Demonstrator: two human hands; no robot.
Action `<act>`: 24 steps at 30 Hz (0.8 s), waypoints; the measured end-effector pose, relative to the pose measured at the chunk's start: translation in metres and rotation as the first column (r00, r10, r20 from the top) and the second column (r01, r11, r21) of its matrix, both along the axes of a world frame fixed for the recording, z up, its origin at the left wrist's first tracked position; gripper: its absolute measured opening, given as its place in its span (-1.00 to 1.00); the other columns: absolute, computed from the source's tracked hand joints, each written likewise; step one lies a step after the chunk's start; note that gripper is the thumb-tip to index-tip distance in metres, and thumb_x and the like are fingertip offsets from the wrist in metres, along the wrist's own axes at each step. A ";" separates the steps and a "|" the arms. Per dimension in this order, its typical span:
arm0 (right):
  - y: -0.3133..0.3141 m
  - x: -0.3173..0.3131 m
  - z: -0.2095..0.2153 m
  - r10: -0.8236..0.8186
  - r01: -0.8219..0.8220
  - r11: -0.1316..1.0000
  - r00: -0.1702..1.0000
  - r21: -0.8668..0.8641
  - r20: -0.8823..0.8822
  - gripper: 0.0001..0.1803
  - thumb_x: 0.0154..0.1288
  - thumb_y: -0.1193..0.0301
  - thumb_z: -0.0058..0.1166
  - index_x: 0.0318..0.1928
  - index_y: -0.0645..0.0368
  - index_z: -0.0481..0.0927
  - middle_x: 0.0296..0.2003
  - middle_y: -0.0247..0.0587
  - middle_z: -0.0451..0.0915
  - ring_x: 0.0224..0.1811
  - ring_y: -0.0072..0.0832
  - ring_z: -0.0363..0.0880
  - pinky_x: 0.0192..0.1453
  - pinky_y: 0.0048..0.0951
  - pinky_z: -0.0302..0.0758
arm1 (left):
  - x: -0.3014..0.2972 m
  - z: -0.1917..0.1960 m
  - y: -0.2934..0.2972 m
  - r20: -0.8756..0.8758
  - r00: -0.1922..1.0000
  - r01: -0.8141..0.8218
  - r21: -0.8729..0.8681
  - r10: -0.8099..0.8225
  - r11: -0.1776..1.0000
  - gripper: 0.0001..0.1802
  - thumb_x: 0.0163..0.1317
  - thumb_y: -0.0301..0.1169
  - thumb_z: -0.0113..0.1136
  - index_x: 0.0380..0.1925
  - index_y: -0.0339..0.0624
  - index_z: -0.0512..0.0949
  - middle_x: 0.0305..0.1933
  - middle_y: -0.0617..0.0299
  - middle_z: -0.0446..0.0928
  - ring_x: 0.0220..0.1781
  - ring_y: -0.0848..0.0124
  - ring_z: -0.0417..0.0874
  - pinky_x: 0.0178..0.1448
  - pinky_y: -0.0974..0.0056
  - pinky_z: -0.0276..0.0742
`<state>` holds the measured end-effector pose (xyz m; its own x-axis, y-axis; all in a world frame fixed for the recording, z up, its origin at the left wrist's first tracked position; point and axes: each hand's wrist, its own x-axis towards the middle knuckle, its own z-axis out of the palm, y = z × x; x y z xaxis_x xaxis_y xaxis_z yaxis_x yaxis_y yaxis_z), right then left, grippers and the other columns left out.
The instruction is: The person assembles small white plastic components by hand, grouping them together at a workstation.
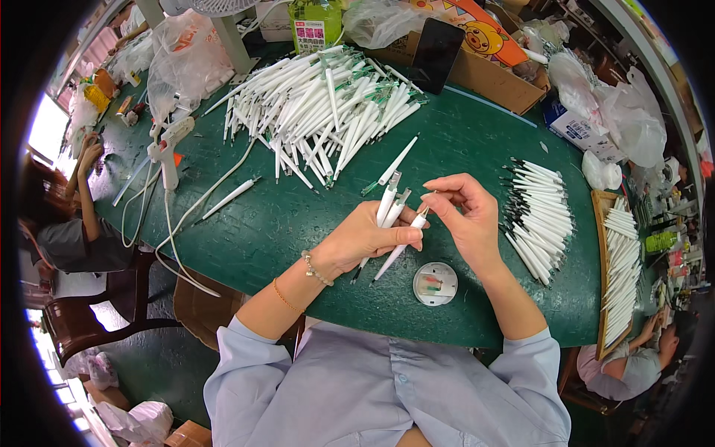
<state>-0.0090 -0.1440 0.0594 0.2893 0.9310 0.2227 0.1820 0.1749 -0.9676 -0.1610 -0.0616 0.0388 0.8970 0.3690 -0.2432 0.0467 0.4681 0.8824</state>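
My left hand [365, 237] is closed round several white tapered pen-like sticks [388, 200], their clear and greenish ends pointing up and thin dark tips below. One stick [389, 261] leans out between the thumb and fingers, with a gold-coloured end at the top. At that end my right hand [471, 223] has its thumb and forefinger pinched together; anything between them is too small to make out. Just below the hands sits a round white dish [435, 302] holding small reddish and greenish bits. A single loose stick [399, 160] lies beyond the left hand.
A large heap of white sticks [313, 112] covers the far table [298, 268]. A stacked row [540, 216] lies right, beside a wooden tray [602, 298] of more. A white glue gun [170, 153] with its cord is left. A dark phone [438, 56] leans on a carton. Other people work at both sides.
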 end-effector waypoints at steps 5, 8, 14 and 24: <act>0.001 -0.001 -0.001 -0.010 0.011 1.000 0.999 0.015 -0.050 -0.85 0.10 0.49 0.07 -0.28 0.25 0.49 -0.44 -0.31 0.57 -0.37 -0.66 0.52 -0.29 -0.65 0.39 | 0.000 0.000 0.002 0.007 1.000 -0.014 -0.020 0.014 1.000 -0.62 0.01 -0.35 0.24 -0.24 -0.40 0.43 -0.49 0.18 0.52 -0.73 0.74 0.19 -0.71 0.63 0.00; 0.000 -0.002 0.000 -0.013 0.014 1.000 0.999 0.021 -0.040 -0.85 0.10 0.49 0.07 -0.29 0.25 0.49 -0.44 -0.30 0.57 -0.37 -0.66 0.53 -0.30 -0.65 0.39 | -0.001 0.002 0.001 0.005 1.000 -0.019 -0.017 0.019 1.000 -0.63 0.02 -0.35 0.23 -0.24 -0.40 0.43 -0.49 0.17 0.52 -0.72 0.74 0.20 -0.70 0.62 0.01; 0.000 -0.004 -0.001 -0.014 0.015 1.000 0.998 0.014 -0.062 -0.86 0.10 0.50 0.07 -0.30 0.26 0.49 -0.45 -0.30 0.57 -0.39 -0.66 0.53 -0.31 -0.65 0.40 | -0.001 0.001 0.000 0.002 1.000 -0.017 -0.007 0.017 1.000 -0.66 0.02 -0.36 0.22 -0.28 -0.39 0.45 -0.46 0.14 0.53 -0.71 0.74 0.21 -0.70 0.63 0.03; 0.000 -0.006 -0.009 -0.047 0.047 0.999 0.996 0.004 0.073 -0.86 0.10 0.52 0.06 -0.28 0.27 0.51 -0.44 -0.27 0.56 -0.39 -0.63 0.53 -0.32 -0.65 0.42 | 0.002 -0.005 0.000 0.039 0.995 -0.090 -0.019 0.091 0.996 -0.68 0.02 -0.39 0.22 -0.28 -0.38 0.45 -0.46 0.10 0.53 -0.70 0.74 0.22 -0.70 0.64 0.01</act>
